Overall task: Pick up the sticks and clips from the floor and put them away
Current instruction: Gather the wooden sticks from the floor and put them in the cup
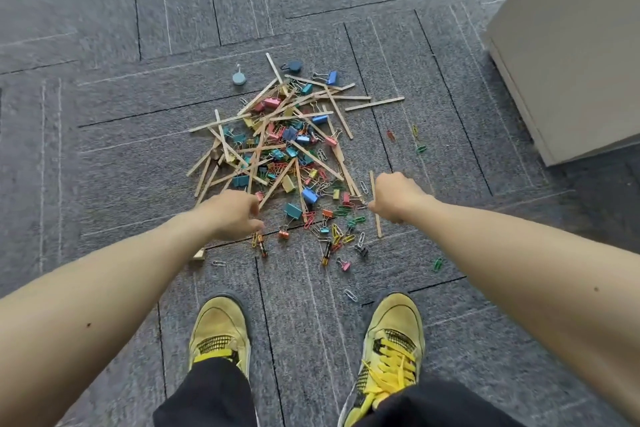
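Grey carpet floor (104,149), a pale cabinet (571,62) towards its far right corner, and the big pile (277,135) of sticks and clips sits mid-floor, just ahead of the yellow shoes (220,329). Both arms reach down! The right hand (396,198) curls round a lone stick (378,225) at the pile's right edge. The left hand (233,215) has its fingers bent down at the near edge. Holding something? Can't tell. The risk: those sticks interlock, so lifting one could drag others and flick binder clips (310,194) outward. Loose paper clips (350,295) lie by the feet, easily trodden on or missed.
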`<state>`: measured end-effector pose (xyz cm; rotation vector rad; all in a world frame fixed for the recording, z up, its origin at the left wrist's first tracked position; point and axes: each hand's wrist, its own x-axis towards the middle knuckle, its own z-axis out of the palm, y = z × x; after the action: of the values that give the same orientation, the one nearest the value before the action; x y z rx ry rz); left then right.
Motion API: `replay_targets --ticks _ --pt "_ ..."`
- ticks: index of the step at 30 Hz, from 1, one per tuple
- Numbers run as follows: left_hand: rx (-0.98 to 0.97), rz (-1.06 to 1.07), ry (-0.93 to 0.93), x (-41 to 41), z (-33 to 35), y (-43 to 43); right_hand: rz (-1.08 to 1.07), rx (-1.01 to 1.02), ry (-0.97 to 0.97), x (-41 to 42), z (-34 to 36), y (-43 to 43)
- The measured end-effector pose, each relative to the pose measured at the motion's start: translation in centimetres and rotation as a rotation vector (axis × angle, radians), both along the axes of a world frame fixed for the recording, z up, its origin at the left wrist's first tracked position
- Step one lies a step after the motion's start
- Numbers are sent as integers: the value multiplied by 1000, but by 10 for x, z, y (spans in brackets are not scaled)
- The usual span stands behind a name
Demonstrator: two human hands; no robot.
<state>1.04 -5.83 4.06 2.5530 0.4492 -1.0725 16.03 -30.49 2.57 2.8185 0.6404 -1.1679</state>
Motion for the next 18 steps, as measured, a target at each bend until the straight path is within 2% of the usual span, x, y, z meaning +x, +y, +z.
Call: replay_targets --ticks 9,14,18 --pt "15 313 -232 19 -60 -5 -166 40 -100 -13 -51 4" --pt "133 342 -269 36 -73 -7 -165 64 -96 -10 -54 10" --pt "174 303 -236 43 -79 -7 -300 138 -101 -4 -53 15"
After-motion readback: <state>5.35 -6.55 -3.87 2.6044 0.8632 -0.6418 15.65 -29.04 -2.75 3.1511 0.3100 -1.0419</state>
